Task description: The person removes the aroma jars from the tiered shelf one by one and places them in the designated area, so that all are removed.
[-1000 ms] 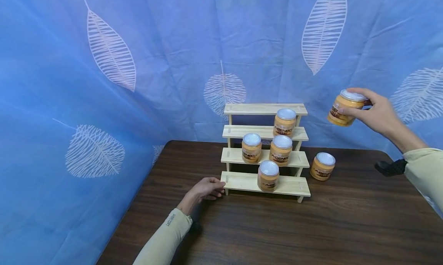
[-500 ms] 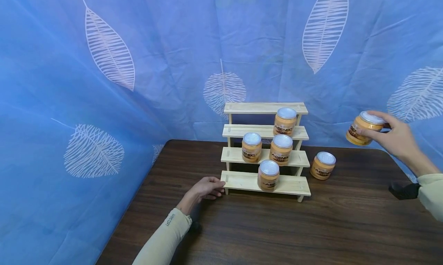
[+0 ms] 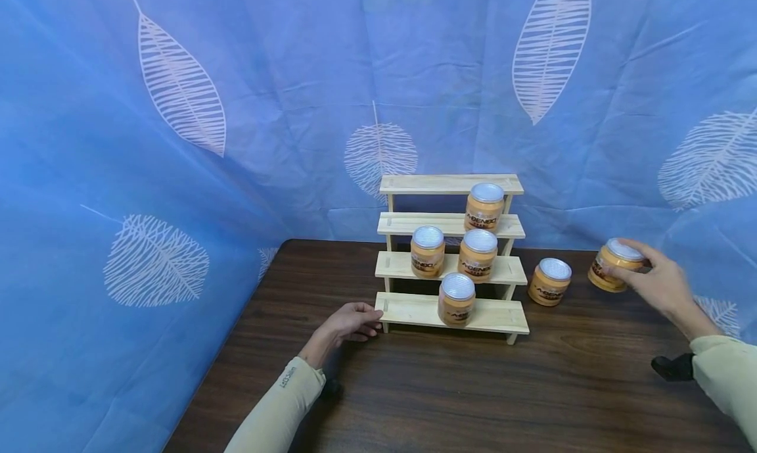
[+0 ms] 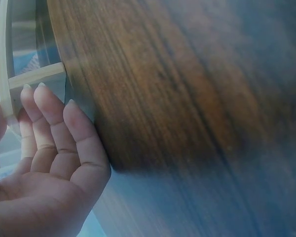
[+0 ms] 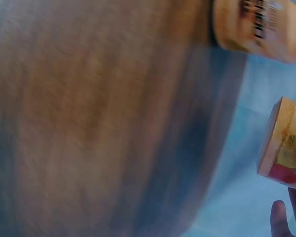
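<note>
At the right back, my right hand (image 3: 659,285) grips an orange jar (image 3: 609,269) with a silvery lid, thumb on the near side and fingers at the lid. The jar's base shows above the table in the right wrist view, where only fingertips (image 5: 281,219) of that hand appear. My left hand (image 3: 347,323) holds the left end of the lowest board of a pale wooden tiered rack (image 3: 408,308), thumb on top and fingers curled beneath. Jars stand on the rack: one on the lowest step (image 3: 457,305), two on the second (image 3: 427,259), one on the third (image 3: 483,210).
A matching jar (image 3: 549,285) stands on the dark wooden table (image 3: 461,394), between the rack and my right hand. A blue cloth (image 3: 284,111) with white leaf prints hangs behind and to the left. The table's back edge runs just behind the jars.
My right hand, holding the jar, has moved right and then down from high over the table toward its back right part. My left hand stays at the rack.
</note>
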`<state>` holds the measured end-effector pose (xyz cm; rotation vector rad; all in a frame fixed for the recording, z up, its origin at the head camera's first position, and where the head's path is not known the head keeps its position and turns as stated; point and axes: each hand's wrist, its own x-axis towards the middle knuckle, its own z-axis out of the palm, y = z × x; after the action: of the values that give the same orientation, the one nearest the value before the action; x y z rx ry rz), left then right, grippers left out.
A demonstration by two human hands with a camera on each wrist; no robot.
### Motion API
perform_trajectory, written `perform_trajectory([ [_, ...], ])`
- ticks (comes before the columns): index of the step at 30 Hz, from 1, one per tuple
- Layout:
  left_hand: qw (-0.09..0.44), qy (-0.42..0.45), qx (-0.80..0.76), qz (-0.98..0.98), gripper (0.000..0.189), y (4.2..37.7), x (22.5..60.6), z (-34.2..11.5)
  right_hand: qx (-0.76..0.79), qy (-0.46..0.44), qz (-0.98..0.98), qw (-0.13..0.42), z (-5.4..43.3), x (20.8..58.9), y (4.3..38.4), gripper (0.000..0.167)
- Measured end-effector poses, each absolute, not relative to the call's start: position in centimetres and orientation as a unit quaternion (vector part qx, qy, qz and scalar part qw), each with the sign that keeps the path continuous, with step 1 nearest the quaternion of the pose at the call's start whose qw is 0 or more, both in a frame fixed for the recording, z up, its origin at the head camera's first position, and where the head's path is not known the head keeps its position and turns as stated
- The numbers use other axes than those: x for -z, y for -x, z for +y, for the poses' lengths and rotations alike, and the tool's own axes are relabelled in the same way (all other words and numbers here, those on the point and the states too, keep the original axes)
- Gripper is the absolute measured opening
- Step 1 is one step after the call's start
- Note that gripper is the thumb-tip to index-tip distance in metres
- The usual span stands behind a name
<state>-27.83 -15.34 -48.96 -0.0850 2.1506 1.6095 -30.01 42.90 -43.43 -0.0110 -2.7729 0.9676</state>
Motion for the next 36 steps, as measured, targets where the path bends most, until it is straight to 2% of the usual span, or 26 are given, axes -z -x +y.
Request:
perform_trajectory([
  [13, 0.229, 0.034, -0.587, 0.776, 0.032, 27.9, 49.1, -15.5, -0.318, 0.008, -0.942, 0.107, 42.0, 48.0, 29.7, 0.079],
  [22, 0.232, 0.036, -0.585, 0.776, 0.031, 28.0, 49.1, -15.4, -0.322, 0.020, -0.942, 0.094, 41.4, 49.3, 29.3, 0.079],
  [36, 0.229, 0.031, -0.588, 0.776, 0.031, 28.0, 49.2, -15.4, -0.329, 0.028, -0.937, 0.113, 41.3, 50.2, 29.8, 0.079],
])
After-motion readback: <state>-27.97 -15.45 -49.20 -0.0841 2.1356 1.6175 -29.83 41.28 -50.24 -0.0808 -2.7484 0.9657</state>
